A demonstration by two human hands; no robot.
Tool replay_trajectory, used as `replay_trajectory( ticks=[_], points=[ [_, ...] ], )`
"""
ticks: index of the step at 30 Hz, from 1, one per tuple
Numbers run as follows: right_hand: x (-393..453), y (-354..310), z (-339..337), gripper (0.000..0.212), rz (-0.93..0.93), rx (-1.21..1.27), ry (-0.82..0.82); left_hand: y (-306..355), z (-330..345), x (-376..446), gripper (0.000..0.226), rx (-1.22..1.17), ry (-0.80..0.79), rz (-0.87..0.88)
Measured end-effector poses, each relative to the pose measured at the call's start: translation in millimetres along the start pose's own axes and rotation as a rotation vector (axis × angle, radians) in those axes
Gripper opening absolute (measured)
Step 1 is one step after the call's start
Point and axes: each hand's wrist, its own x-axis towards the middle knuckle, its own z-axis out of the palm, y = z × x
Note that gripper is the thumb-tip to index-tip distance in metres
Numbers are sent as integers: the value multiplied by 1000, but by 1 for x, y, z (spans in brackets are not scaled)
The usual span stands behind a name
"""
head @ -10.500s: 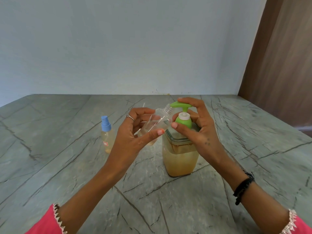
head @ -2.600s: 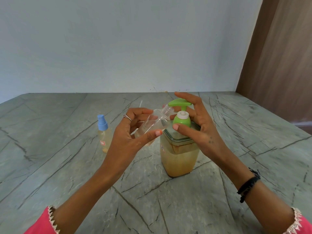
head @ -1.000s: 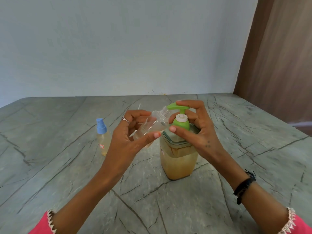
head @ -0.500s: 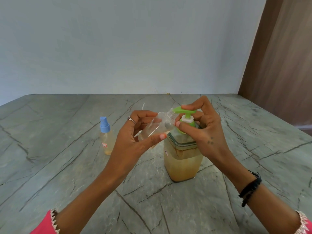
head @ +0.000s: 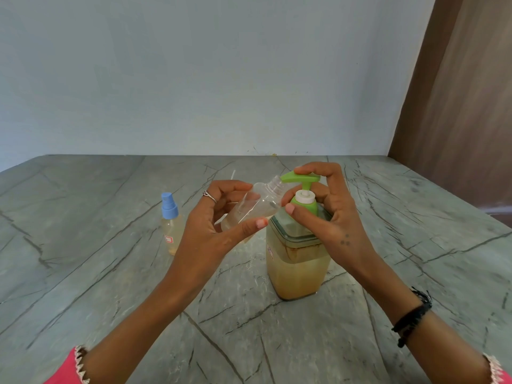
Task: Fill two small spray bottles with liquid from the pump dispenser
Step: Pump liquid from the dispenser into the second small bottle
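A square clear dispenser jar (head: 297, 270) of amber liquid stands mid-table, topped by a green pump head (head: 300, 178). My right hand (head: 329, 217) grips the pump: forefinger on the raised head, thumb against the green collar. My left hand (head: 219, 231) holds an uncapped clear spray bottle (head: 256, 206) tilted, its threaded mouth right under the pump's spout. A little pale liquid lies in that bottle. A second small spray bottle (head: 171, 225) with a blue sprayer cap stands upright to the left, holding amber liquid.
The grey veined stone table (head: 110, 273) runs back to a pale blue wall. A brown wooden panel (head: 457, 106) stands at the right. A thin white tube (head: 233, 174) pokes up behind my left hand.
The pump head was pressed down half a second ago and now stands raised again. The tilted bottle stays at the spout; the blue-capped bottle has not moved.
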Motion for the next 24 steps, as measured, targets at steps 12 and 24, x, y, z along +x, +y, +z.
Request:
replay_trajectory(
  ticks=[12,24],
  points=[
    [-1,-4,3,38,-2,79,74,-2,0,0,41,0,-9,3],
    [5,-3,2,33,82,153,130,-9,-5,1,42,37,-20,4]
  ],
)
